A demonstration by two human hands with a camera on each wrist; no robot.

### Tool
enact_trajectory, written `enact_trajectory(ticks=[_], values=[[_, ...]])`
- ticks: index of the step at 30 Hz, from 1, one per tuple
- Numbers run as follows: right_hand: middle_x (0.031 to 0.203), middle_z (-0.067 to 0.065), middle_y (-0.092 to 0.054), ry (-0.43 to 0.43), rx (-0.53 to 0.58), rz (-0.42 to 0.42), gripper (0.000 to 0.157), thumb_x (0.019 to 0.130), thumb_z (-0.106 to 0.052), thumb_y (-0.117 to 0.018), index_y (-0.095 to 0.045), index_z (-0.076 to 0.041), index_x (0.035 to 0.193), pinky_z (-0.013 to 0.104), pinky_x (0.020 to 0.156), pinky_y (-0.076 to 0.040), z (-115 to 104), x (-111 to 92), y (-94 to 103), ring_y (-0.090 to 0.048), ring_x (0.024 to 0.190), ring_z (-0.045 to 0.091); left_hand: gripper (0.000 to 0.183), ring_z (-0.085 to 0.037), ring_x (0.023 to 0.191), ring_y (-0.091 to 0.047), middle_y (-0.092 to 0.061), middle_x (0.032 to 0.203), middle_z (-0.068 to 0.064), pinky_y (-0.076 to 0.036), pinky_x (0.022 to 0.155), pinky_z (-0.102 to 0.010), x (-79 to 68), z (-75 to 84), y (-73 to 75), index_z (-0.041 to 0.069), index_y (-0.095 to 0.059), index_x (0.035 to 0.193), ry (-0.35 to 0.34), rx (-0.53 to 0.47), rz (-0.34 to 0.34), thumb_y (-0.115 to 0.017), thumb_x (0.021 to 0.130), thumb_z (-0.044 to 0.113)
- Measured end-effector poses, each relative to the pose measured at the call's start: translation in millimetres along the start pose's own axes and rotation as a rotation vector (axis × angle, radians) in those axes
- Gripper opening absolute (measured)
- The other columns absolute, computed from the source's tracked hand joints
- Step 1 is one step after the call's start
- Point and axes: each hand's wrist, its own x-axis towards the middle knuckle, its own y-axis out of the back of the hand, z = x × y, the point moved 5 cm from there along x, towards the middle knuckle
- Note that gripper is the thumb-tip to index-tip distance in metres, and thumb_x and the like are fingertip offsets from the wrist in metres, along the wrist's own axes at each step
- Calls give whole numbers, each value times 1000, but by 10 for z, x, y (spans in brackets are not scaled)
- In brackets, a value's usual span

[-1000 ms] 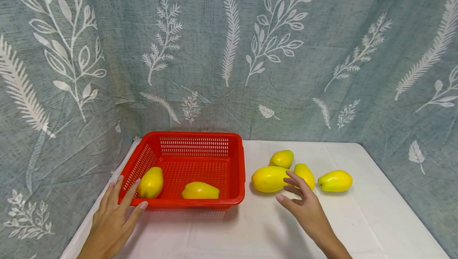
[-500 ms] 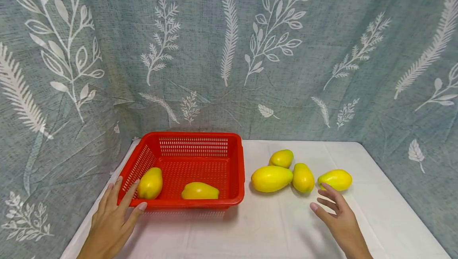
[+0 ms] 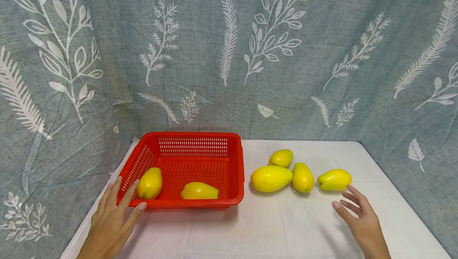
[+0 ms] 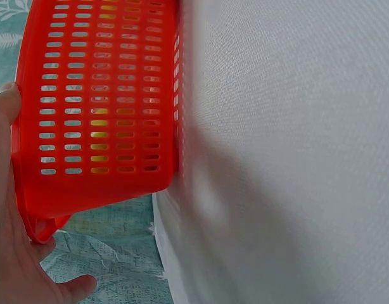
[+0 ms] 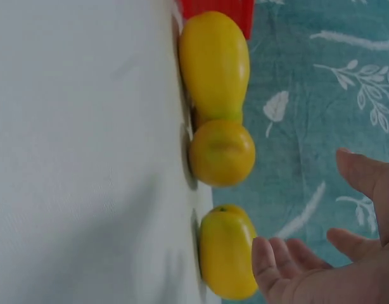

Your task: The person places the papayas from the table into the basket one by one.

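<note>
Red, with two yellow fruits (image 3: 199,190) inside, the basket (image 3: 186,203) stood on the desk (image 3: 264,231) against my left hand (image 3: 110,220), fingers spread, while my right hand (image 3: 363,224) hung, thumb and fingers apart, near the rightmost fruit (image 3: 334,180).

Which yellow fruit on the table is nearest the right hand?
The far-right fruit, lying apart; the other three sit clustered nearer the basket.

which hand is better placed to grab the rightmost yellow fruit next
Probably the right hand: it is empty, with fingertips close to the rightmost yellow fruit. The left hand rests at the near left corner of the red basket, well away from that fruit.
</note>
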Motion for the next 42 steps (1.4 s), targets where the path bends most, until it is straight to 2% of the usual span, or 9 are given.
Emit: enact_trajectory(ticks=[2, 6, 8, 9, 14, 19, 28, 36, 42], values=[[168, 22, -34, -17, -2, 1, 103, 98, -58, -70, -10, -19, 172, 5, 80, -45, 7, 38, 33, -43, 148, 39, 73, -57, 156, -11, -10, 174, -29, -27, 97, -89, 3, 6, 0, 13, -31, 167, 7, 1, -10, -57, 107, 46], [169, 24, -31, -26, -29, 6, 108, 96, -61, -71, -8, -19, 172, 32, 101, -56, 8, 121, 77, -41, 151, 43, 73, -57, 155, -11, -11, 173, -30, -26, 98, -89, 2, 27, 12, 12, -32, 166, 15, 3, -16, -58, 107, 46], [169, 25, -30, -15, -45, 13, 108, 96, -61, -71, -7, -18, 172, 50, 109, -52, 7, 165, 89, -40, 151, 44, 74, -57, 154, -12, -11, 173, -30, -26, 98, -89, 5, 33, 19, 12, -32, 166, 17, 6, -14, -58, 107, 46], [169, 25, -29, -11, -49, 14, 109, 96, -60, -72, -6, -18, 172, 55, 111, -50, 10, 188, 94, -39, 151, 45, 73, -57, 154, -12, -12, 173, -30, -26, 98, -89, 7, 35, 23, 13, -32, 167, 17, 7, -13, -58, 107, 46], [170, 31, -21, 0, -47, 12, 113, 96, -55, -74, -1, -16, 172, 65, 116, -41, 5, 320, 110, -32, 153, 50, 73, -58, 154, -12, -12, 173, -30, -26, 99, -89, 15, 42, 32, 13, -31, 167, 15, 3, -10, -58, 107, 45], [170, 34, -16, 8, -54, 24, 114, 97, -48, -77, 1, -13, 171, 69, 117, -37, 10, 454, 117, -27, 154, 53, 72, -58, 154, -12, -12, 173, -30, -25, 99, -89, 11, 51, 38, 13, -32, 167, 5, -4, 1, -59, 107, 44], [169, 39, -6, 3, -131, 39, 121, 94, -48, -80, 5, -7, 170, 74, 119, -29, 14, 720, 121, -18, 153, 60, 73, -56, 156, -11, -10, 174, -28, -26, 99, -88, -1, 64, 43, 13, -31, 167, 22, 5, -12, -58, 107, 46], [169, 41, 3, 5, -179, 24, 125, 91, -47, -82, 7, -6, 169, 81, 118, -20, 13, 873, 93, -6, 154, 64, 72, -56, 156, -11, -10, 174, -27, -27, 98, -88, 12, 59, 83, 13, -32, 167, 15, 5, -8, -58, 107, 45], [167, 44, 3, 11, -205, 7, 127, 90, -44, -84, 7, -3, 168, 80, 118, -21, 25, 956, 73, -8, 152, 66, 72, -57, 155, -14, -13, 173, -29, -27, 98, -88, 31, 61, 107, 12, -34, 166, 10, 2, -17, -59, 107, 45]])
